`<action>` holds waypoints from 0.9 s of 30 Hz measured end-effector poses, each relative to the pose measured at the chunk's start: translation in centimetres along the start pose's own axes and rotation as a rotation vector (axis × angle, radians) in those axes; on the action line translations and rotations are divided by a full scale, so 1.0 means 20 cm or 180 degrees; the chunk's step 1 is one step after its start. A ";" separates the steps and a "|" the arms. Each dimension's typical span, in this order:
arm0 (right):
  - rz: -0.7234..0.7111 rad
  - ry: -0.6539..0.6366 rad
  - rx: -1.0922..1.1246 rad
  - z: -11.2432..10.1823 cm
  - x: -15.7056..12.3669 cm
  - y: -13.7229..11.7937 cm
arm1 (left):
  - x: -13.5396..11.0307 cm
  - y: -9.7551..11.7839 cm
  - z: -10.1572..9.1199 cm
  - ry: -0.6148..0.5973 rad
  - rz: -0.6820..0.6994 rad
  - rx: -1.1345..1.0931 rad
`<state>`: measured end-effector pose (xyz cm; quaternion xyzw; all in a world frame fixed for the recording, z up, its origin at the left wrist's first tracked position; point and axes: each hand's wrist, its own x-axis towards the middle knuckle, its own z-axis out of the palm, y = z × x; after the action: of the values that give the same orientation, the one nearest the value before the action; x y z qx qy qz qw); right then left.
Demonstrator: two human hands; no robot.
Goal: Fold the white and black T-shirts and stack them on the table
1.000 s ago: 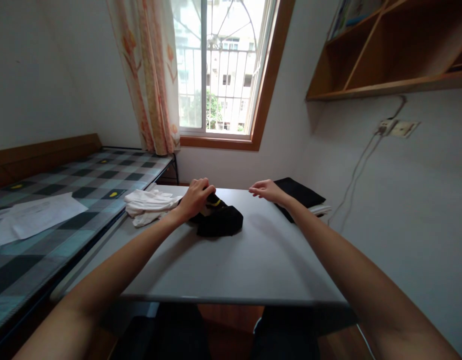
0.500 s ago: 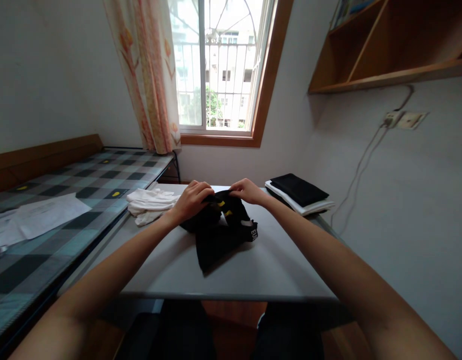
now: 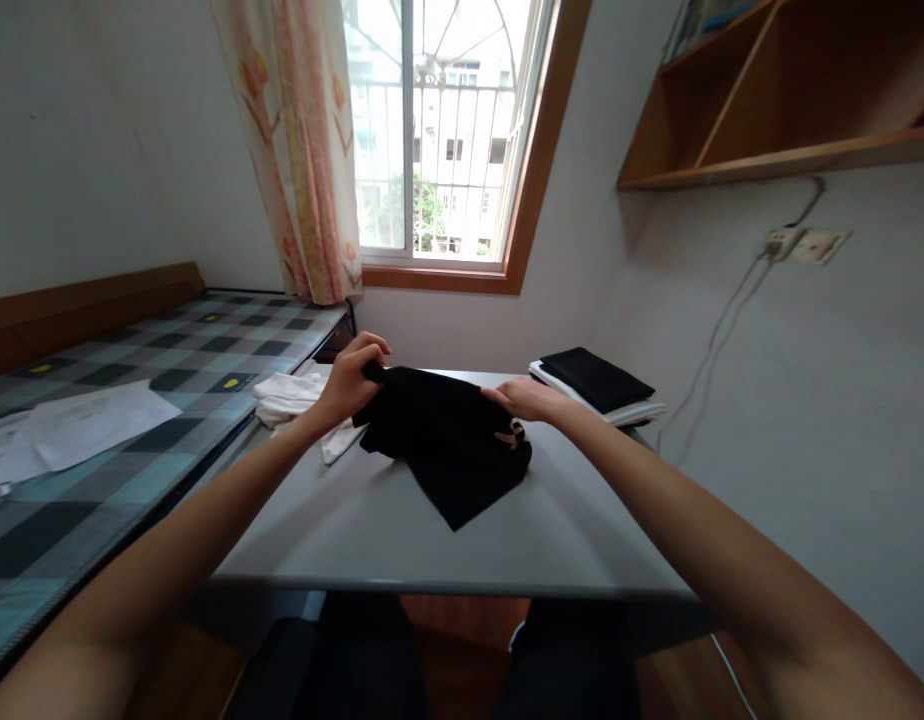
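Observation:
A black garment (image 3: pixel 451 425) with a pale print near its right side is stretched between my two hands over the table. My left hand (image 3: pixel 351 378) is closed on its upper left edge. Gripping the upper right edge is my right hand (image 3: pixel 528 397), thumb laid along the cloth. The garment's lower part hangs to a point near the tabletop; whether it touches is hard to tell. Just behind and below my left hand lies a crumpled white cloth (image 3: pixel 286 397), partly covered by that hand and arm.
The table (image 3: pixel 319 545) is light grey. At its back right sits a stack of folded cloth, a black piece (image 3: pixel 598 380) on top of white. To the left is a bed with a checked mattress (image 3: pixel 162 350) and papers (image 3: pixel 94 425). A wooden shelf (image 3: pixel 762 150) hangs upper right.
My hands have moved apart, the left one leftward and up, the right one rightward. Between them the bunched black garment is now spread wider, and its yellow marks no longer show.

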<state>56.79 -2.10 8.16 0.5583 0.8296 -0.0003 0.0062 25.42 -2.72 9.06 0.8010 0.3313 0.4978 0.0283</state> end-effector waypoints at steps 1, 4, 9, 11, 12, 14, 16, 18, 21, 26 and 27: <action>-0.0035 -0.0159 0.0028 0.05 -0.01 0.01 | 0.00 -0.01 -0.01 0.0021 -0.0104 -0.0047; -0.0193 -0.0494 0.0095 0.17 -0.05 0.05 | -0.02 -0.05 -0.03 -0.0031 -0.0499 -0.0104; -0.0445 -0.0448 0.0119 0.22 -0.09 0.11 | -0.05 -0.11 -0.08 0.0112 -0.0942 -0.0016; -0.0617 -0.0351 0.0068 0.22 -0.10 0.11 | -0.05 -0.14 -0.10 0.0257 -0.1047 -0.0008; -0.0675 -0.0271 0.0030 0.22 -0.11 0.11 | -0.05 -0.15 -0.10 0.0302 -0.1083 -0.0020; -0.0598 0.0036 0.0009 0.22 -0.13 0.12 | -0.05 -0.16 -0.12 0.0346 -0.1139 -0.0049; -0.0179 0.0625 0.0226 0.22 -0.14 0.16 | -0.05 -0.18 -0.13 0.0427 -0.1217 -0.0050; 0.0471 0.1394 0.0768 0.18 -0.14 0.24 | -0.05 -0.21 -0.16 0.0685 -0.1371 -0.0065; 0.1442 0.2400 0.2213 0.09 -0.16 0.39 | -0.04 -0.27 -0.21 0.1257 -0.1672 -0.0223; 0.1939 0.2834 0.4427 -0.09 -0.21 0.51 | -0.02 -0.35 -0.23 0.1627 -0.2257 -0.0860; 0.1785 0.2630 0.4497 -0.11 -0.21 0.48 | -0.01 -0.34 -0.21 0.1513 -0.2329 -0.0950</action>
<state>67.30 -2.30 10.49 0.5708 0.4024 -0.3114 -0.6444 18.62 1.27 8.44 0.4822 0.5142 0.6673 0.2404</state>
